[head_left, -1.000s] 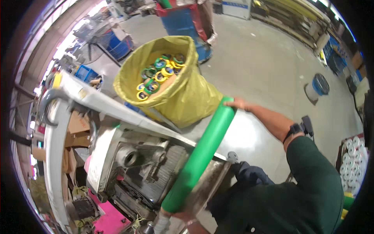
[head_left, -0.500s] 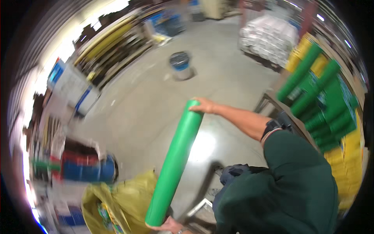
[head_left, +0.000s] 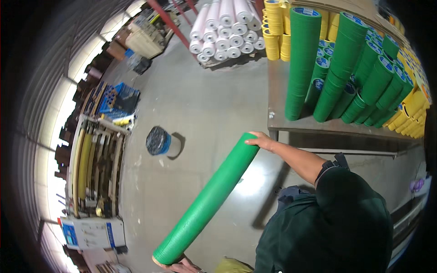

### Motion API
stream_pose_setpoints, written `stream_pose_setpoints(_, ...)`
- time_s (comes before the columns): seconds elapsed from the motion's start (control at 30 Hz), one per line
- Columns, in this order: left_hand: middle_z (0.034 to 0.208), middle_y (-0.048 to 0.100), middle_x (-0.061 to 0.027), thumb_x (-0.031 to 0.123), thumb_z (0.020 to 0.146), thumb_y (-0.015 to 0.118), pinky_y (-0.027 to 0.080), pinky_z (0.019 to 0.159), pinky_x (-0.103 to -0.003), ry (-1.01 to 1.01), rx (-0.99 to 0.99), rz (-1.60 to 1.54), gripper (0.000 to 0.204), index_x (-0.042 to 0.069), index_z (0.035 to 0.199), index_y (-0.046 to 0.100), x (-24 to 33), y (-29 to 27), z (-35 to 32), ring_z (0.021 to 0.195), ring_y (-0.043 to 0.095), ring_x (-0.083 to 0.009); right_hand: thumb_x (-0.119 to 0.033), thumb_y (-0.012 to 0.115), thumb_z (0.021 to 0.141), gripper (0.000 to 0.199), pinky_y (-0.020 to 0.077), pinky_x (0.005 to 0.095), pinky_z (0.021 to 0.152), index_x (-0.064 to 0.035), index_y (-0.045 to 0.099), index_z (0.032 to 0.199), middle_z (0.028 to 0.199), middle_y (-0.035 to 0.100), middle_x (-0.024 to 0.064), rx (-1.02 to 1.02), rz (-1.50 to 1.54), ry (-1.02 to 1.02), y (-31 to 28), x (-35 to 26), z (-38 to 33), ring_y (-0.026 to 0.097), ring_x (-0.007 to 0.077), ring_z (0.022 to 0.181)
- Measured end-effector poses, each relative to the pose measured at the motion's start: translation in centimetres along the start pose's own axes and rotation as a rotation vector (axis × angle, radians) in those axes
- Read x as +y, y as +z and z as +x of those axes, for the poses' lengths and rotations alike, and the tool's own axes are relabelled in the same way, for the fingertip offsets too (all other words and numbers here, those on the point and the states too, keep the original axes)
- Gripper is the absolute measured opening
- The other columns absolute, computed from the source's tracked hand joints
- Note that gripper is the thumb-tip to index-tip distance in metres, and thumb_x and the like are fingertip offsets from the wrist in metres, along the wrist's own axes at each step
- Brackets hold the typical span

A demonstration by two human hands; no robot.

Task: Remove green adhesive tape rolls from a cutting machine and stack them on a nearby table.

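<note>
Head view: grey floor (head_left: 205,100) spreads across the middle, and a metal worktop (head_left: 277,93) stands at the upper right. It carries tall green rolls (head_left: 302,63) set upright, with shorter yellow rolls (head_left: 272,45) near its far corner. Beyond that corner, white rolls (head_left: 226,32) lie piled, ends facing out. A long green roll (head_left: 207,200) slants over the floor, well apart from the rolls on the worktop, its upper end nearest them. Left of it stands a bin (head_left: 158,142) with a black liner. Both hands grasp the long roll: the right hand (head_left: 260,140) grips its upper end, the left hand (head_left: 182,265) cups the lower end from beneath.
</note>
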State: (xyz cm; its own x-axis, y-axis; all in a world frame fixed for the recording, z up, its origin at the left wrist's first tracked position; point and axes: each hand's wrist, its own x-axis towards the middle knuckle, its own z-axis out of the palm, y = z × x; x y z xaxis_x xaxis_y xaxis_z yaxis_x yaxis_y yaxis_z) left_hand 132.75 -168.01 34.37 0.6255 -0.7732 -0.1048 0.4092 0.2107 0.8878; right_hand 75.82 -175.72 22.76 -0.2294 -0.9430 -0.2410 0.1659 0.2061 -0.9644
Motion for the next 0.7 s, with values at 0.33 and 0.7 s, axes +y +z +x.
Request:
stream_pose_setpoints(0.33, 0.141, 0.050, -0.0154, 0.058, 0.091, 0.055, 0.044, 0.103, -0.049, -0.156, -0.342, 0.054, 0.072, 0.006, 0.140, 0.046, -9.1, 28.2, 16.8, 0.124, 0.052, -0.0309, -0.035, 0.067, 0.092, 0.051, 0.0419, 0.0323, 0.099, -0.0014, 0.058, 0.129, 0.117, 0.064, 0.0080, 0.371, 0.128, -0.031, -8.1, 1.1, 13.8, 0.057, 0.0167, 0.111)
stream_pose_setpoints(0.7, 0.141, 0.051, -0.0156, 0.059, 0.088, 0.057, 0.047, 0.103, -0.056, -0.365, -1.101, -0.006, 0.076, 0.009, 0.144, 0.043, -21.1, 68.3, 27.9, 0.128, 0.052, -0.0345, -0.035, 0.058, 0.096, 0.034, 0.0432, 0.0310, 0.092, -0.0059, 0.062, 0.113, 0.102, 0.065, 0.0041, 0.993, 0.518, -0.091, -15.6, 3.6, 23.0, 0.059, 0.0154, 0.099)
